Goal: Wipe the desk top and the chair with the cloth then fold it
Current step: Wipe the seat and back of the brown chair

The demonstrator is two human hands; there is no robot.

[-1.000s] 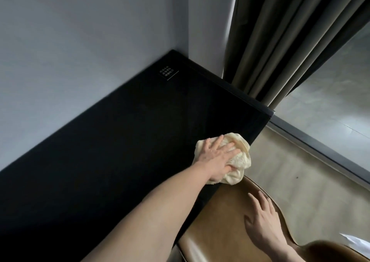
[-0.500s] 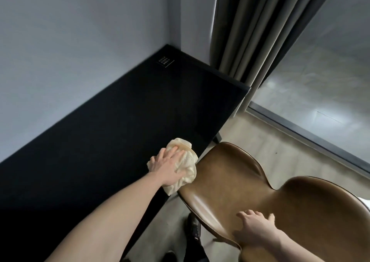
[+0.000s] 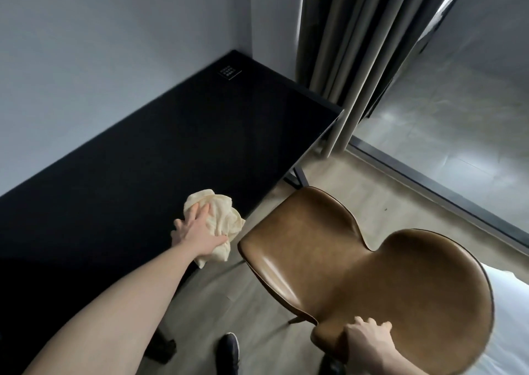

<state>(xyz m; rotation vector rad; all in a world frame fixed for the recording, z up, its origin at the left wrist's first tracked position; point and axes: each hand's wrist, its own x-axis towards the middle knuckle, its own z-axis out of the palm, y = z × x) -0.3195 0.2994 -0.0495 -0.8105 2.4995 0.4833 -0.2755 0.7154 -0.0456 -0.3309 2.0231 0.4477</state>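
Note:
A crumpled cream cloth lies on the black desk top at its near edge, partly hanging over. My left hand lies on the cloth with fingers spread and the thumb curled along its right side, pressing it down. The brown leather chair stands to the right of the desk, its seat close to the desk edge. My right hand grips the top rim of the chair's backrest, fingers curled over the edge.
Grey walls meet behind the desk. A small label sits at the desk's far corner. Beige curtains hang at the desk's far right end beside a glass wall with a dark floor frame. My dark shoes stand on the floor.
My left hand has dragged the cloth along the desk's front edge toward me. The chair has drawn back from the desk, and my right hand moved from its seat to the backrest rim.

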